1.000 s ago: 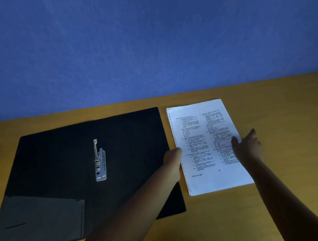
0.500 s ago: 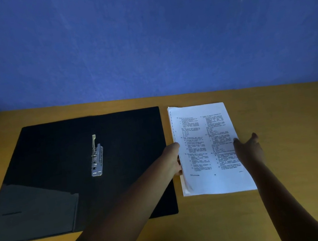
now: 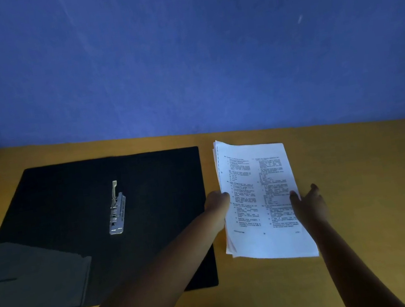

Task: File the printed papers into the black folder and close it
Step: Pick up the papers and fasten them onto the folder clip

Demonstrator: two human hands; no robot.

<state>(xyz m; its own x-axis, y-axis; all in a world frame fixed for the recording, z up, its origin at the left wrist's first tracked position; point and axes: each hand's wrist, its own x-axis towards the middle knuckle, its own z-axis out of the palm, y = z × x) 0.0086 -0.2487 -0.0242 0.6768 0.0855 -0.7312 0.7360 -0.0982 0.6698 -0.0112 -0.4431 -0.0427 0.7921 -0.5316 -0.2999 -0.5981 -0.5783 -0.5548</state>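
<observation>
Left hand [image 3: 216, 200] pinches the near-left edge of the papers [image 3: 258, 197], thumb on top, and that edge sits raised with the sheets fanned apart, while the right hand [image 3: 308, 203] presses on the opposite edge, fingers narrow and together, though whether they curl under the stack can't be told. Just to the left of the left fingers lies the black folder [image 3: 148, 187], open and flat on the yellow table [image 3: 371, 180], its metal clip [image 3: 117, 213] further left at the middle, lever tilted up.
</observation>
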